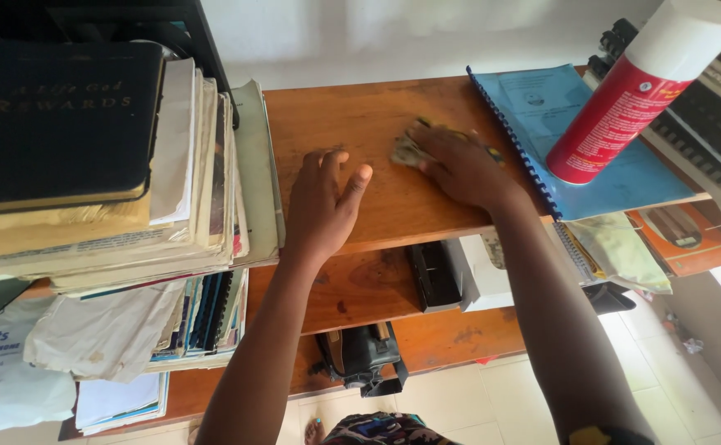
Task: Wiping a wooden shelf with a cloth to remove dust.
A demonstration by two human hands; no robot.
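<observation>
Head view shows the right hand (459, 165) pressing a crumpled cloth (410, 150) flat on the shelf (352, 115), left hand (321, 202) spread empty beside it; a wide sweep rightward could topple the spray can (624, 107).

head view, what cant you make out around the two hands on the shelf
- Cloth: mostly under the right hand; its full shape is hidden.
- Spray can: top cut off by the upper edge.
- Blue bound booklet: partly covered by the can.
- Left hand: lies flat on the wooden shelf, palm hidden.
</observation>
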